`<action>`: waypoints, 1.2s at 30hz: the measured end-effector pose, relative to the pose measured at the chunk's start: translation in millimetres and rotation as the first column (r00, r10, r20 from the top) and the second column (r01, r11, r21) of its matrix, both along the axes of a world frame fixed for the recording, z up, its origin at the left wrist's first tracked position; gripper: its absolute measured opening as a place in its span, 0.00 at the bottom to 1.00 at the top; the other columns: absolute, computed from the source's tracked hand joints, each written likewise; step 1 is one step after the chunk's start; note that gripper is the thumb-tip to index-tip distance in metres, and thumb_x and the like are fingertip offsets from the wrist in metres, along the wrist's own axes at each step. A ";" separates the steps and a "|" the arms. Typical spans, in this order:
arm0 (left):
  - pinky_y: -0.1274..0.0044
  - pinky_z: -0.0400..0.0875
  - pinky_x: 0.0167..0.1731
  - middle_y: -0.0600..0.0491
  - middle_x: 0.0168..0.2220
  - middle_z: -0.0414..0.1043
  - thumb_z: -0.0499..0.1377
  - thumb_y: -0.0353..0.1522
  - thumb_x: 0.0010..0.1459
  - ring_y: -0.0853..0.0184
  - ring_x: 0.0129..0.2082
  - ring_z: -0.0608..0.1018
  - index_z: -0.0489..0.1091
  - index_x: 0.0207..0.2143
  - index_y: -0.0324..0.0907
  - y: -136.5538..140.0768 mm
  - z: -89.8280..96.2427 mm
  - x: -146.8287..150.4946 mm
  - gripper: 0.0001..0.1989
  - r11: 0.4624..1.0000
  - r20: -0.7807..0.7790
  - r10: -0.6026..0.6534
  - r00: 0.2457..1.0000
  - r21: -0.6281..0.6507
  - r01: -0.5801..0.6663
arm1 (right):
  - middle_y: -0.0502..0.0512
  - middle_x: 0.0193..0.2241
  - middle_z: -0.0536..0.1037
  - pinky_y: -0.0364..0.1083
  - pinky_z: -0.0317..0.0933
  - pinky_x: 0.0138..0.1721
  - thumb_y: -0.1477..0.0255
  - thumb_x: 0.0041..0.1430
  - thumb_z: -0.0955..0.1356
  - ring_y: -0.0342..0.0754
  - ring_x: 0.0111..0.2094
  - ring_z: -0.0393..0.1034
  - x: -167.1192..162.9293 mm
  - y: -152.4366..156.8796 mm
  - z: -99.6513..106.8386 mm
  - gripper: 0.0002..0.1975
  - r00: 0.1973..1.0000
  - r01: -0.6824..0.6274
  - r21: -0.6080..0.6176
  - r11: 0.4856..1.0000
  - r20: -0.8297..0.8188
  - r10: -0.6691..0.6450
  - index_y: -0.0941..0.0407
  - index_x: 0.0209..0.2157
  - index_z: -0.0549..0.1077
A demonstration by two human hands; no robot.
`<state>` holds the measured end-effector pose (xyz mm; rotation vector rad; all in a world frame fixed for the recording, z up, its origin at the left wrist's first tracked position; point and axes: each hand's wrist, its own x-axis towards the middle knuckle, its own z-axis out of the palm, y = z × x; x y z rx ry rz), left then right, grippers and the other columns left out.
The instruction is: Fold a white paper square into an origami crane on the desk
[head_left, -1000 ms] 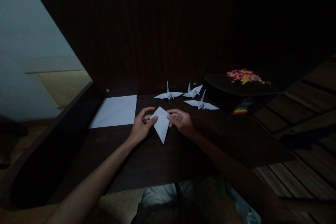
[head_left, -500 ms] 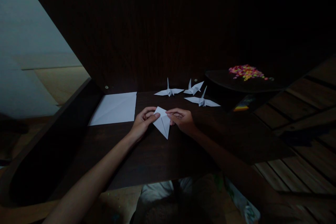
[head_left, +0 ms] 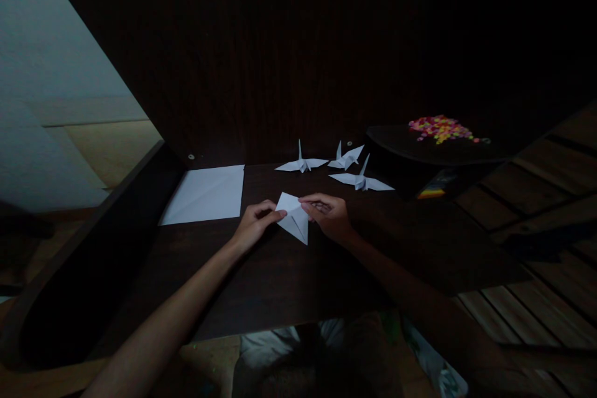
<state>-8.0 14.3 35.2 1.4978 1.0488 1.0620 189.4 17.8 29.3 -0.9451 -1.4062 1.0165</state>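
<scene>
Between my two hands is a kite-shaped piece of folded white paper (head_left: pixel 295 221), its long point aimed down toward me and slightly right. My left hand (head_left: pixel 255 221) pinches its left corner, thumb on top. On the right side, my right hand (head_left: pixel 328 214) grips the upper right edge between thumb and fingers; some of those fingers are hidden behind the paper. Just beyond stand three white paper cranes with wings spread: one on the left (head_left: pixel 302 164), one at the back (head_left: pixel 346 157) and one nearer on the right (head_left: pixel 361 181).
A creased white paper sheet (head_left: pixel 205 194) lies left of my hands on the dark wooden desk (head_left: pixel 261 286). A raised side panel (head_left: pixel 93 255) bounds the left. Small colourful pieces (head_left: pixel 443 129) are heaped on a rounded shelf (head_left: pixel 410 148) at right. A dark panel rises behind.
The folded paper has turned a little, its lower point swinging to the right. Both hands have shifted slightly right with it and keep their hold.
</scene>
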 end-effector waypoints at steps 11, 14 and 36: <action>0.72 0.67 0.42 0.51 0.34 0.75 0.60 0.36 0.54 0.62 0.37 0.74 0.75 0.33 0.38 -8.7 14.7 -1.0 0.10 0.985 -0.301 -0.137 0.944 0.059 0.162 | 0.53 0.26 0.77 0.40 0.59 0.19 0.66 0.47 0.72 0.43 0.23 0.67 5.4 1.1 5.9 0.11 0.997 0.059 -0.053 0.997 -0.045 -0.062 0.57 0.32 0.78; 0.73 0.68 0.40 0.51 0.34 0.76 0.60 0.39 0.56 0.62 0.36 0.75 0.75 0.36 0.38 -11.7 14.0 1.1 0.13 0.981 -0.308 -0.157 0.938 0.057 0.183 | 0.52 0.29 0.77 0.39 0.55 0.17 0.66 0.45 0.73 0.41 0.23 0.66 8.8 4.0 5.6 0.18 0.993 -0.047 -0.122 0.991 -0.109 0.034 0.56 0.40 0.76; 0.73 0.74 0.40 0.48 0.43 0.79 0.61 0.38 0.58 0.60 0.40 0.80 0.74 0.47 0.39 -12.2 8.6 1.8 0.17 0.977 -0.223 -0.058 0.973 0.187 0.101 | 0.48 0.16 0.67 0.44 0.53 0.27 0.56 0.49 0.69 0.44 0.23 0.61 13.2 4.2 13.7 0.20 0.967 -0.100 -0.237 0.966 0.204 0.150 0.57 0.16 0.71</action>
